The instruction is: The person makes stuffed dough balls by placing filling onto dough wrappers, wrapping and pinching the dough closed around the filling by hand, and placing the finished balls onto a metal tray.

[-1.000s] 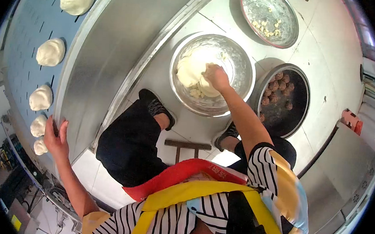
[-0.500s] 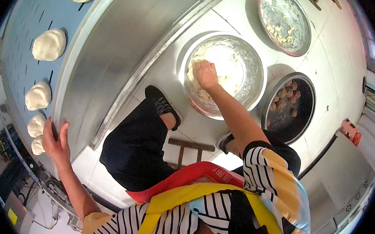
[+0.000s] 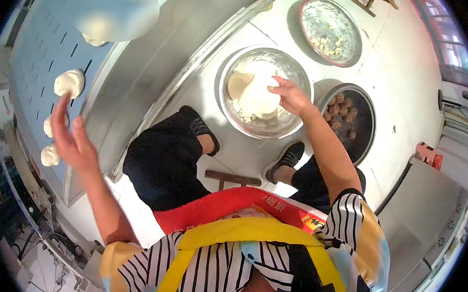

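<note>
My right hand (image 3: 293, 97) is closed on the edge of a flat white piece of dough (image 3: 259, 96), over the metal bowl (image 3: 301, 118) on the floor. Inside the bowl are a pale piece (image 3: 239, 85) and some floury scraps. At the blue perforated belt on the left, my left hand (image 3: 75, 144) is open, fingers and thumb apart. One fingertip is at or just below a rounded dough ball (image 3: 69, 83); I cannot tell whether it touches. Two more dough balls, one of them partly covered by my fingers and the other a lower ball (image 3: 50, 155), lie beside this hand.
A metal side panel (image 3: 148, 48) borders the belt (image 3: 38, 78). A shallow pan (image 3: 335, 23) with dough scraps and a dark tub (image 3: 360, 136) of brown balls stand on the tiles. A wooden stool (image 3: 232, 178) is below me. A blurred patch hides part of the upper belt.
My right hand has lifted a flat piece of dough from inside the bowl and moved right. My left hand has opened further and reached up along the belt. The view has shifted.
</note>
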The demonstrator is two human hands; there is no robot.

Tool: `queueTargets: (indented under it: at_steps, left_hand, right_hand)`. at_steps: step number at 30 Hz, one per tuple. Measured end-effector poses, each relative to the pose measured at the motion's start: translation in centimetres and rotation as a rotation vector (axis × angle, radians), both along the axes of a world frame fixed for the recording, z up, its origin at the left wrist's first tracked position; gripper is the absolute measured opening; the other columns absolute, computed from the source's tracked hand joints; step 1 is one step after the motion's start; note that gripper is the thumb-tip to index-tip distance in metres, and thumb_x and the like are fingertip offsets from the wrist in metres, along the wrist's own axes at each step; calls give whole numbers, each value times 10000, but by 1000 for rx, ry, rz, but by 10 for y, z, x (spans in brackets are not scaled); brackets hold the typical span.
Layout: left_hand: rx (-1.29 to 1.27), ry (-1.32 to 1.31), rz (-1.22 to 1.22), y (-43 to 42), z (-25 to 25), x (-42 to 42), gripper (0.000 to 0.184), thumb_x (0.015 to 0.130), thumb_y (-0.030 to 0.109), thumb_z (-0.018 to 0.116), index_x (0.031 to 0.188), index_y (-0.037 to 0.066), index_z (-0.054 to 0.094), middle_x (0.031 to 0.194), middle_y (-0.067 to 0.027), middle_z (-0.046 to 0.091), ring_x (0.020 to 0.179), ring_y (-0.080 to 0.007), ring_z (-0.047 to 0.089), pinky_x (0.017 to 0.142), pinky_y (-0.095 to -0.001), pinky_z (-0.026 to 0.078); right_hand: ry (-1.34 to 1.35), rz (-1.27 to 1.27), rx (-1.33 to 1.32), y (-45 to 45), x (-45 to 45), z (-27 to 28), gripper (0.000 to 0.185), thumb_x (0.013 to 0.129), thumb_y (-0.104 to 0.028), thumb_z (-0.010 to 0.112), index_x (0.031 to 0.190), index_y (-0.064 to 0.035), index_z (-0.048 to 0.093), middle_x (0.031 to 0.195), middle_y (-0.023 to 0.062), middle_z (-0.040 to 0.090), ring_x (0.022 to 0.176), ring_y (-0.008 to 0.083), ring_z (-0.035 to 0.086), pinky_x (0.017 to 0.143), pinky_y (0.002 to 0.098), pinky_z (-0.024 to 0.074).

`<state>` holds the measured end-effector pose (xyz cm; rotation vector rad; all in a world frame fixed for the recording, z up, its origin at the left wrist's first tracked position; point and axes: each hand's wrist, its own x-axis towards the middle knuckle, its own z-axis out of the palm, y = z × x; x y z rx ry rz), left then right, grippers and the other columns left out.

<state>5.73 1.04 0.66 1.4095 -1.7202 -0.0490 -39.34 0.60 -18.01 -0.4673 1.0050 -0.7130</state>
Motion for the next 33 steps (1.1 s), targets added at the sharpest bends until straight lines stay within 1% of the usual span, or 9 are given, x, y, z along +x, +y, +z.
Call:
queueTargets:
  at_steps: [3, 4, 6, 12, 15, 19, 21, 26, 33]
  left_hand:
    - [354, 565, -335, 2, -15, -78, 388, 900, 255, 484, 1158, -22, 570, 1160, -135, 603, 1061, -223, 559, 947, -357, 422]
    - [707, -23, -194, 8, 4, -121, 389, 961, 335, 419, 1088, 4, 579, 1160, -168, 598, 1071, -252, 573, 909, -379, 463]
    - [1283, 1114, -504, 19, -40, -172, 436, 977, 364, 405, 1195, 5, 522, 1166, -127, 595, 1044, -234, 588, 869, -365, 496]
    - [1183, 863, -578, 42, -34, -222, 302, 831, 210, 675, 1047, 11, 606, 889, -70, 618, 827, -181, 605, 705, -310, 496]
    - [437, 198, -497, 48, -20, -233, 258, 804, 191, 674, 987, 17, 619, 864, -93, 607, 774, -235, 601, 696, -327, 477]
    - [379, 78, -600, 47, 3, -237, 231, 832, 189, 629, 968, 3, 623, 864, -103, 611, 837, -258, 613, 726, -351, 486]
    - [1084, 784, -715, 28, 6, -213, 408, 901, 391, 546, 1079, 27, 599, 1012, -96, 621, 864, -256, 604, 789, -370, 489]
    - [1099, 1840, -853, 73, 5, -270, 761, 903, 648, 349, 1312, 11, 431, 1199, -117, 567, 1080, -264, 556, 939, -394, 451]
    - [1375, 1591, -559, 56, -64, -309, 519, 982, 392, 411, 1327, 3, 399, 1267, -151, 527, 1139, -292, 535, 975, -426, 445]
  right_hand:
    - [-235, -73, -117, 11, 0, 68, 430, 879, -80, 589, 1274, 23, 452, 1141, 93, 592, 1010, 173, 596, 925, 309, 475]
    - [-276, -66, -181, 18, 7, 96, 398, 879, -77, 590, 1245, 20, 471, 1116, 84, 599, 998, 164, 596, 898, 312, 485]
    - [-195, -4, -299, 32, 12, 132, 378, 877, -88, 597, 1224, 11, 486, 1102, 76, 601, 981, 148, 593, 877, 298, 485]
    - [332, 96, -437, 70, 8, 178, 303, 823, -134, 680, 1085, -13, 584, 893, 15, 648, 819, 97, 608, 707, 236, 482]
    - [277, 188, -415, 78, 4, 184, 319, 833, -182, 673, 1081, -1, 587, 804, 41, 653, 697, 101, 617, 593, 241, 495]
    - [562, 306, -407, 77, 18, 201, 288, 839, -234, 677, 990, 5, 624, 771, 78, 662, 605, 119, 621, 508, 239, 491]
    - [393, 142, -432, 85, 19, 213, 255, 851, -240, 661, 945, -3, 642, 737, 65, 644, 567, 124, 609, 495, 244, 487]
    - [526, -65, -628, 91, 10, 210, 245, 837, -210, 621, 1016, -44, 639, 776, 119, 655, 600, 208, 626, 550, 313, 500]
    - [1069, 11, -948, 104, -38, 167, 236, 860, -183, 598, 1063, -66, 625, 723, 148, 643, 600, 190, 632, 586, 341, 499]
